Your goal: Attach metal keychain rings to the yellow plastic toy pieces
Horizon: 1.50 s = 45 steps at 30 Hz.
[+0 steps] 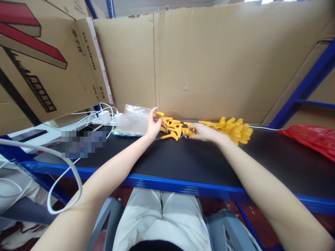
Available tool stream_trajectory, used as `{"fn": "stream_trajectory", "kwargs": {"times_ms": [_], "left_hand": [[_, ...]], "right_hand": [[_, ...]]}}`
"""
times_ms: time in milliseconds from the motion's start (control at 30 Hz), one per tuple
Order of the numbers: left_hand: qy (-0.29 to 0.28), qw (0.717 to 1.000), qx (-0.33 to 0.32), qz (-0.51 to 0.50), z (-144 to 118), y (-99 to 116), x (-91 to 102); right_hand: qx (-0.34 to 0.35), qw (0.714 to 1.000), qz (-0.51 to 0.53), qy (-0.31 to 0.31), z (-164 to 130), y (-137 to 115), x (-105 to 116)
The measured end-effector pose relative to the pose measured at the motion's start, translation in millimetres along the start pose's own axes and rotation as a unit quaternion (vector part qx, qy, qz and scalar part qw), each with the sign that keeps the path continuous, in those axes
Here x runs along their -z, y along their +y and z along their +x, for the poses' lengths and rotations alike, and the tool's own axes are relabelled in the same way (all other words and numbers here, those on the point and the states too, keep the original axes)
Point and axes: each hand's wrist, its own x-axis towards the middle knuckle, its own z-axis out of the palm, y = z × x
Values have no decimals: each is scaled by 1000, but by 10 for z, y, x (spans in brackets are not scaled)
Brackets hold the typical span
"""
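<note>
Yellow pieces (178, 129) between both hands' fingers (194, 126)

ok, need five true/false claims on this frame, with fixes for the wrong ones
1. The left hand is nearer the clear bag than the right hand is. True.
2. Blue plastic lies at far right. False: red plastic lies there.
3. Yellow parts lie between the hands. True.
4. Glass stands behind the yellow parts. False: cardboard does.
5. Both hands wear gloves. False: both are bare.
</note>
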Motion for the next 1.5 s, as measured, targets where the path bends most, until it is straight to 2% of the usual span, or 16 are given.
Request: {"fn": "stream_trajectory", "kwargs": {"times_ms": [100,167,333,500,767,900,1000,1100,1167,1267,1400,1500], "left_hand": [[40,997,27,-67,12,55,14],[42,995,42,-77,13,80,18],[-13,992,88,-93,-53,105,-16],[-60,986,114,-102,-131,148,-56],[-36,969,177,-166,-120,222,-31],[-32,965,188,-179,-130,236,-47],[-52,967,186,-167,-151,225,-61],[-133,975,148,-101,-177,216,-44],[-204,974,96,-22,-192,225,-11],[-276,953,12,125,-209,266,52],[-298,896,-75,322,-227,319,102],[-281,862,-101,410,-237,323,101]], "right_hand": [[24,999,14,20,2,-23,-1],[43,998,21,29,1,-31,-3],[75,996,33,41,9,-37,-31],[72,996,30,35,22,-22,-47],[25,998,-57,24,25,96,-49],[43,998,-27,31,33,119,-69],[66,997,0,48,21,51,-53],[89,994,22,63,8,-10,-39],[93,993,27,72,11,-7,-47],[84,993,27,83,31,56,-78],[89,991,41,94,57,124,-118],[95,987,73,105,70,114,-140]]}}
